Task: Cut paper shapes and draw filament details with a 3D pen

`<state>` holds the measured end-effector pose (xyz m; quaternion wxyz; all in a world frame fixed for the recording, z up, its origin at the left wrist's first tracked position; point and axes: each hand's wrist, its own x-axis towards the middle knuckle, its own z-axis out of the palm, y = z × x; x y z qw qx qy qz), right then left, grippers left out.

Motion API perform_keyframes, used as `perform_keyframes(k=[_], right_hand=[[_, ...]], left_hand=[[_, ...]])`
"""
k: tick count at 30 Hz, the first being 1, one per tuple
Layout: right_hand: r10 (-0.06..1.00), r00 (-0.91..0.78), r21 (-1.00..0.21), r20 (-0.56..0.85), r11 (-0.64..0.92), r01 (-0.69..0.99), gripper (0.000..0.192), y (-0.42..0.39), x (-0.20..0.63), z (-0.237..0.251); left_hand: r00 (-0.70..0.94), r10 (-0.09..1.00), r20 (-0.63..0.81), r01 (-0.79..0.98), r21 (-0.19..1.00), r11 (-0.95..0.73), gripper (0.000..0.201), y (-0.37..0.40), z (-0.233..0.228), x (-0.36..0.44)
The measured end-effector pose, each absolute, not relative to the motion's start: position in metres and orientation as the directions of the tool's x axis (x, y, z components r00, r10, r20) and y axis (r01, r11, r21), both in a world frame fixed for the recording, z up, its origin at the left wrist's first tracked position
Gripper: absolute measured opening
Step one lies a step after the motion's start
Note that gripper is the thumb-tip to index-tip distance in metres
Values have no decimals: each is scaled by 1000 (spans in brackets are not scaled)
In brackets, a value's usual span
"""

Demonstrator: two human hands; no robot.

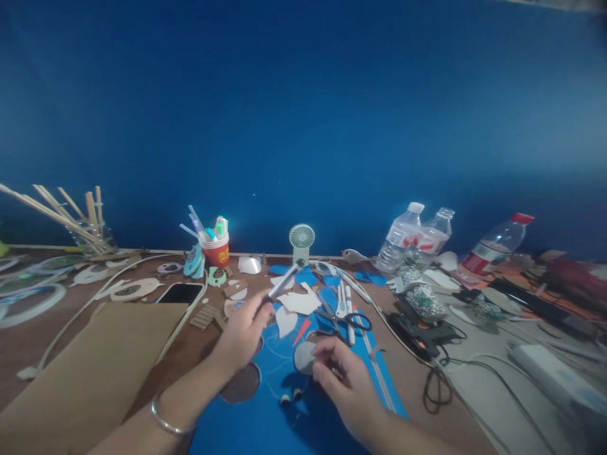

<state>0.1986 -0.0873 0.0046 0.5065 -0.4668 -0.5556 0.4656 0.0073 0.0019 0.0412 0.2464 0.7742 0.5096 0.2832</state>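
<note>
Gripping a pen (284, 282) in closed left hand (244, 332) fingers, tip pointing far-right | right hand (344, 379) fingers narrowly pinching a grey disc (304, 357) on blue sheet (265, 423), near centre | red cup (217, 251) far left holds markers | three bottles (429, 243) far right

Matt blue paper sheet (265, 423), glossy clear plastic bottles (403, 237), matt brown cardboard (90, 366).

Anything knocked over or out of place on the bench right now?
Yes: three water bottles at the back right lean or lie tipped rather than upright. Paper scraps litter the blue sheet. No spill visible.
</note>
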Motion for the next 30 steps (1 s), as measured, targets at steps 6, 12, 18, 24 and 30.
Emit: perform_keyframes(k=[6,12,18,24,30], right_hand=[[968,-137,-949,209,234,213,5,-91,197,12],[969,-145,-951,200,228,208,6,-88,197,10],[963,-168,-941,209,245,232,7,-86,197,8],[960,-168,-931,225,263,253,7,-87,196,8],[963,-162,-930,217,254,264,6,-87,195,7]], left_hand=[[343,892,294,830,351,-435,43,32,31,-20],[300,867,399,869,260,-420,34,50,35,-42],[189,932,310,928,253,-273,35,85,25,-63],[121,972,202,939,294,-178,25,103,17,-56],[60,988,144,913,393,-112,24,115,15,-60]])
